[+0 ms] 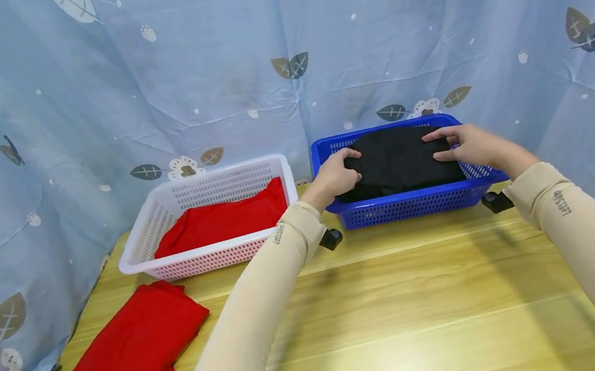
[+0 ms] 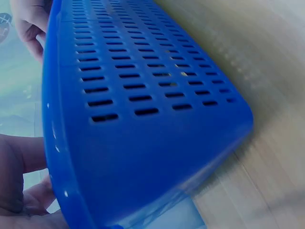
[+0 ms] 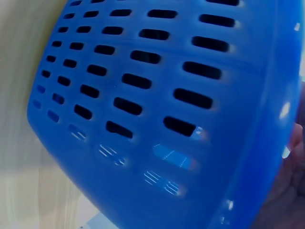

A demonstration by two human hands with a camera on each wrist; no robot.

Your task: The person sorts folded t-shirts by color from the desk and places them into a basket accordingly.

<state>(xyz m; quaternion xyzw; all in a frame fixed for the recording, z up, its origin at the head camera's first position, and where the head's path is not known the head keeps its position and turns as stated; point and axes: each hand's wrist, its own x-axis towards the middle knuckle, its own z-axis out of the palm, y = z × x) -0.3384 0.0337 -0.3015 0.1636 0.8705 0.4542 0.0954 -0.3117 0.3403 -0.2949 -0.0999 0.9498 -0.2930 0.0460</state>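
Note:
A folded black cloth (image 1: 400,159) lies in the blue perforated basket (image 1: 412,206) at the back right in the head view. My left hand (image 1: 338,174) reaches over the basket's left side, thumb and forefinger spread apart at the cloth's left edge. From the right, my right hand (image 1: 475,147) rests its extended fingers at the cloth's right edge. In the left wrist view, the basket wall (image 2: 119,157) hides part of the left hand (image 2: 24,176). The right wrist view is mostly basket wall (image 3: 119,157), with a sliver of the right hand (image 3: 286,191) behind the rim.
A white basket (image 1: 215,257) holding a red cloth (image 1: 221,222) stands left of the blue one. Nearer on the wooden table (image 1: 413,323) lies a folded red cloth (image 1: 139,347). A blue patterned curtain (image 1: 229,47) hangs close behind both baskets and along the sides.

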